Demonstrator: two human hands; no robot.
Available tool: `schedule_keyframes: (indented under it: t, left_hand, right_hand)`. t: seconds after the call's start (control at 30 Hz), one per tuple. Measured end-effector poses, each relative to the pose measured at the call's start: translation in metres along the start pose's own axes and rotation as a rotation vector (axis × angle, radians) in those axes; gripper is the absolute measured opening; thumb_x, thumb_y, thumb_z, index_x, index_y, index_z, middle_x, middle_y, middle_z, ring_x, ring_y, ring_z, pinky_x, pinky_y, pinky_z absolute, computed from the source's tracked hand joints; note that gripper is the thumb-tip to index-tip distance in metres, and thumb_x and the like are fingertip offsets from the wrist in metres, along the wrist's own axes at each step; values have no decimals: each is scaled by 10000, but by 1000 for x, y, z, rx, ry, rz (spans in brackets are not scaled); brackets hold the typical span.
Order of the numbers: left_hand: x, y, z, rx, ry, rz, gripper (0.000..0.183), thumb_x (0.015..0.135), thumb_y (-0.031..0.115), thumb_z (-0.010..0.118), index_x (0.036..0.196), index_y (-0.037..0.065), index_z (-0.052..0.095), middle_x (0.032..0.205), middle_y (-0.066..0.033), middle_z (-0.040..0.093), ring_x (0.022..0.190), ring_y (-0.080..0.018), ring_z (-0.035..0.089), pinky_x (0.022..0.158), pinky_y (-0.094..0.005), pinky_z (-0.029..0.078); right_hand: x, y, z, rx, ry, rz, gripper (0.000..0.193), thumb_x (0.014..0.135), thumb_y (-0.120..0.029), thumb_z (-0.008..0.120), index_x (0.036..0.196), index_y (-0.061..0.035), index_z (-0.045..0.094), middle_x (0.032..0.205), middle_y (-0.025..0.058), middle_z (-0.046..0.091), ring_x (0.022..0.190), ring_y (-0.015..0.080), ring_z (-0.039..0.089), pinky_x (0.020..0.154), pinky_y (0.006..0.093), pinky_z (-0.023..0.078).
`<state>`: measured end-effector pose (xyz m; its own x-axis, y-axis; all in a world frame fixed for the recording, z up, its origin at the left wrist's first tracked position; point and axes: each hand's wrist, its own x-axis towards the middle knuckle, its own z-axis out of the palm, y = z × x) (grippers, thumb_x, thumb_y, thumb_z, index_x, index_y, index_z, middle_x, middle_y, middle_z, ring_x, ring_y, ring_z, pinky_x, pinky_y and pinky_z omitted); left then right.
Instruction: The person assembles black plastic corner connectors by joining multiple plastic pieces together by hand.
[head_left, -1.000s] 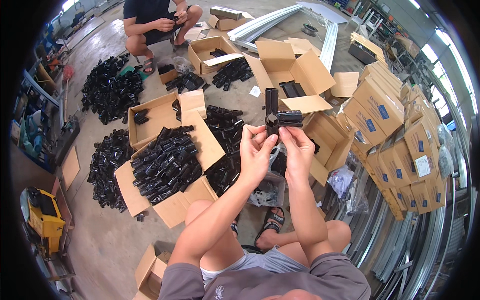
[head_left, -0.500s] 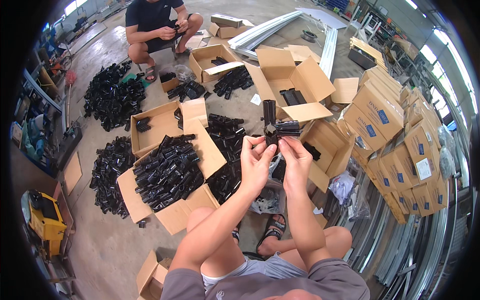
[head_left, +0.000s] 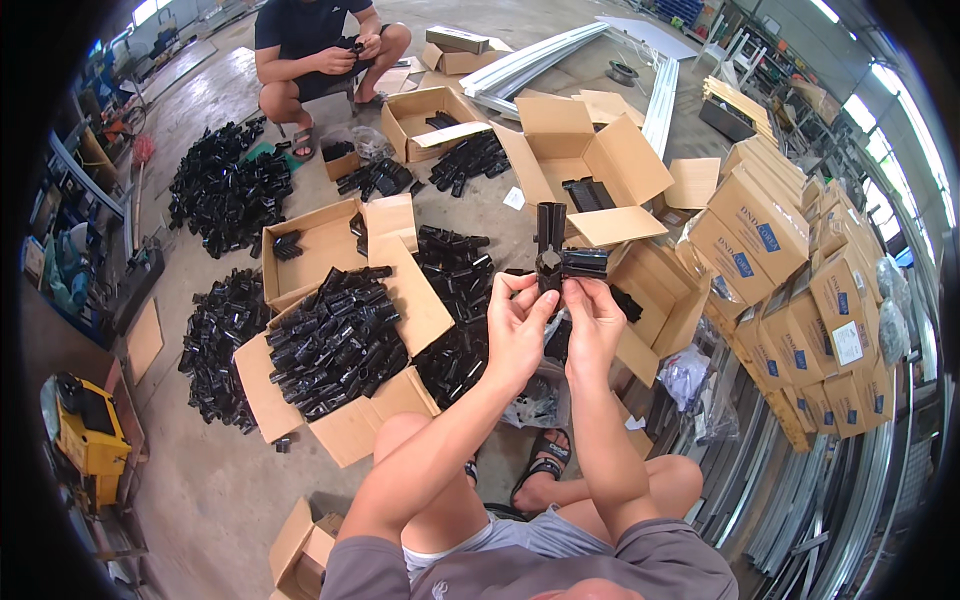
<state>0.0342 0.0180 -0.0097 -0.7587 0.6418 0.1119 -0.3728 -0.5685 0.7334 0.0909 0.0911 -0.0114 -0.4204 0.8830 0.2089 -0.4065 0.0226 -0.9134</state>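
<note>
Both of my hands hold up a black plastic corner connector, with one arm pointing away from me and another out to the right. My left hand pinches it at the near left, thumb against its lower part. On the other side, the fingers of my right hand are closed on it below the right-hand arm. Fingers hide part of its near end. An open cardboard box heaped with similar black connectors stands to the left of my hands, and a loose pile lies just beyond that box.
More black pieces lie in piles on the floor at the left. Open cardboard boxes stand ahead. At the right are stacked closed cartons and long metal profiles. A seated co-worker handles a black piece at the far left.
My hands and the connector have shifted very slightly to the right in the picture. My grip on it looks the same.
</note>
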Motion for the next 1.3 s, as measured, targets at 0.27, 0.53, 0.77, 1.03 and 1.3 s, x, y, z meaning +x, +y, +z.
schedule_keyframes:
  t: [0.27,0.53,0.77,1.03,1.3]
  left_hand:
    - [-1,-2,-2,-7,-11,39,252,944,4,602,1101,40,408,1090,-134,648,991,-128,616,882,-288,516]
    - [0,-3,0,3,11,16,257,941,0,605,1102,39,408,1087,-130,643,978,-127,614,869,-283,515]
    - [-2,-3,-1,-19,-4,39,253,939,-16,597,1096,42,406,1093,-130,642,986,-127,613,866,-272,512]
    - [-3,0,5,-8,-2,54,249,944,-13,594,1104,31,408,1089,-144,647,984,-131,612,869,-268,506]
    - [-5,5,5,-8,9,42,240,939,-53,567,1081,31,394,1097,-155,637,1010,-140,609,861,-267,500]
  right_hand:
    - [1,-7,-4,-55,-40,62,134,872,-19,715,995,24,684,1015,58,665,935,111,625,834,242,486]
    - [0,8,4,21,55,-16,140,875,-32,722,995,6,661,965,49,675,890,89,621,778,223,490]
    - [-10,2,13,23,54,-41,166,912,-58,683,1054,22,652,1048,53,667,960,102,609,822,243,480]
    - [-14,-3,13,86,97,85,158,907,-42,673,1054,16,660,1087,62,653,981,114,594,864,260,463]
    - [-15,-5,15,194,70,109,162,898,-67,697,1040,2,662,1064,56,657,1021,117,588,893,267,448]
